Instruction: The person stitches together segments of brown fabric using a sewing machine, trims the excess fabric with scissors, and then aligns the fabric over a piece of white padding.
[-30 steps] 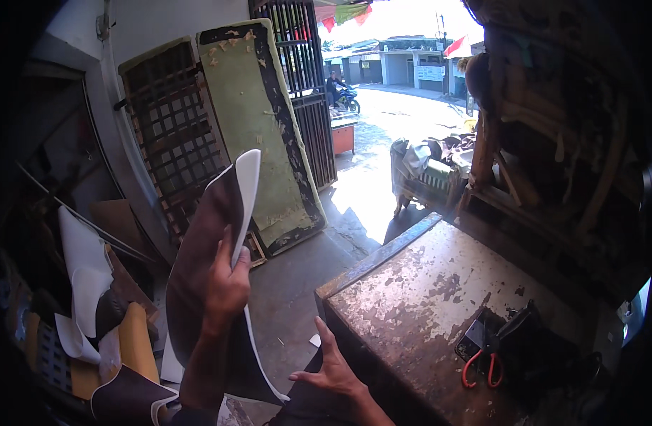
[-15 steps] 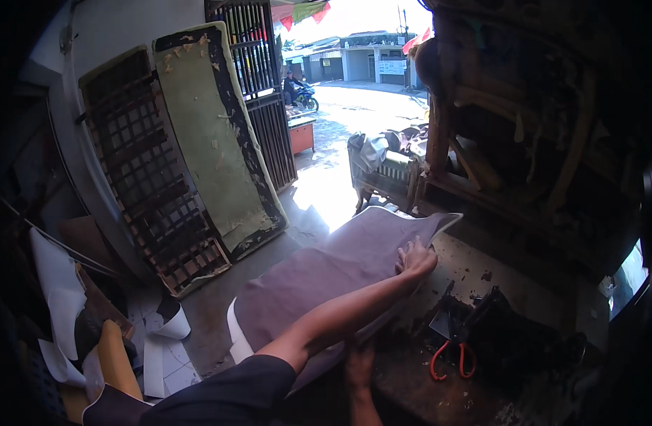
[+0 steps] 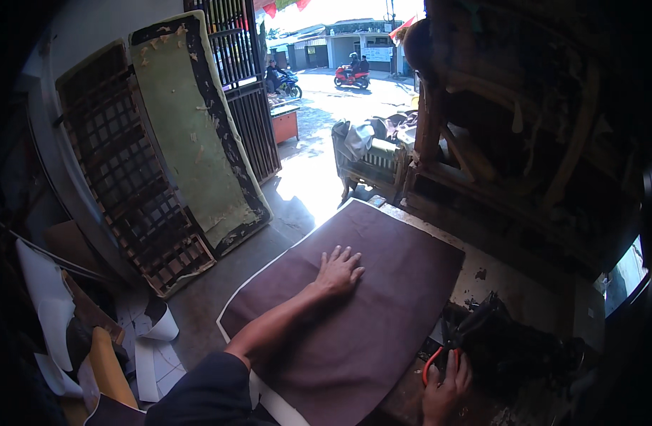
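Note:
A dark brown sheet with a white edge (image 3: 397, 277) lies spread over a worn worktable (image 3: 517, 287). My left hand (image 3: 338, 270) rests flat on its middle, fingers apart. At the sheet's lower right side my right hand (image 3: 446, 383) has its curled fingers on the orange-red scissors (image 3: 429, 363); their blades are hidden. Just beyond them lies a dark bundle (image 3: 500, 334), too shadowed to make out.
Old panels (image 3: 177, 128) lean against the left wall by a barred gate (image 3: 237, 92). Offcuts (image 3: 45, 305) pile at lower left. An upholstered chair (image 3: 372, 160) and tall wooden frames (image 3: 510, 135) stand beyond the table. Outside are people on motorcycles (image 3: 351, 74).
The sheet went from upright in my left hand to flat on the table. My left hand moved onto its middle, my right hand onto the scissors. A red motorcycle appeared outside.

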The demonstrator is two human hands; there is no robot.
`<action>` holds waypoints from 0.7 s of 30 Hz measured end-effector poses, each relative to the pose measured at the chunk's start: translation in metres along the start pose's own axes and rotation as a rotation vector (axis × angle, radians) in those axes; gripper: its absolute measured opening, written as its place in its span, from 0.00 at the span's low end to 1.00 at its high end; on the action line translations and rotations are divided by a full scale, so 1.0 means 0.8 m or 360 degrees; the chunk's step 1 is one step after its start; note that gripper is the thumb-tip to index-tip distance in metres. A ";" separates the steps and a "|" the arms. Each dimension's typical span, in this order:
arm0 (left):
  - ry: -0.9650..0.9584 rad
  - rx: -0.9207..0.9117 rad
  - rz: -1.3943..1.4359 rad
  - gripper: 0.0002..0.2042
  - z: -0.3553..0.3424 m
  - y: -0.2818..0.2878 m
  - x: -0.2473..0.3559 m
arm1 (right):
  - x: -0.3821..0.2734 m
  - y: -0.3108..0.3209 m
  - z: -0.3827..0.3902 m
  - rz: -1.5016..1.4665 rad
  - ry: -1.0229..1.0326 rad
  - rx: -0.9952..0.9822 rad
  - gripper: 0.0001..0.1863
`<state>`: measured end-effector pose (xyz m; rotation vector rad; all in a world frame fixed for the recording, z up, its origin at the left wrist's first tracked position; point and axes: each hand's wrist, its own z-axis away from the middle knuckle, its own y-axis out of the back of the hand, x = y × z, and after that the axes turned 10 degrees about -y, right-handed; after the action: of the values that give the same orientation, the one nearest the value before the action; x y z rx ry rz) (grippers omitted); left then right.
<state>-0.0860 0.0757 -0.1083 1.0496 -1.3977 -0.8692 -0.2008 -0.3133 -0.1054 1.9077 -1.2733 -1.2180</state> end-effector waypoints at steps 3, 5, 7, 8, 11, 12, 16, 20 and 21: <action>0.0164 0.0145 -0.0066 0.29 0.053 0.036 -0.048 | 0.021 0.016 -0.006 0.0279 0.0098 0.0076 0.20; 0.0500 0.0266 -0.0141 0.29 0.091 0.053 -0.095 | 0.034 0.023 0.007 0.0211 -0.0144 -0.0193 0.17; 0.0863 0.0243 -0.0108 0.32 0.132 0.075 -0.139 | 0.053 0.026 0.015 0.0198 -0.0211 -0.0210 0.16; 0.0934 0.0264 0.0029 0.33 0.154 0.081 -0.169 | 0.061 0.032 0.022 0.0162 -0.0246 -0.0188 0.16; 0.1018 0.0159 0.0186 0.30 0.188 0.085 -0.209 | 0.057 0.059 0.043 0.0145 -0.0399 0.0037 0.13; 0.0946 0.0169 0.0207 0.28 0.204 0.086 -0.219 | 0.045 0.067 0.056 0.0068 -0.0406 0.0233 0.12; 0.0909 0.0377 0.0337 0.22 0.227 0.083 -0.214 | -0.044 0.099 0.098 -0.0446 -0.0541 -0.0485 0.11; 0.0884 0.0555 0.0470 0.20 0.218 0.077 -0.211 | -0.087 0.081 0.140 -0.0666 -0.0724 -0.0981 0.22; 0.0827 0.0563 0.0520 0.20 0.213 0.078 -0.210 | -0.092 0.076 0.141 -0.0764 -0.0883 -0.1118 0.21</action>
<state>-0.2665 0.2437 -0.1235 1.1628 -1.2425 -0.0911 -0.3384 -0.2655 -0.0785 1.4102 -0.4629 -2.1940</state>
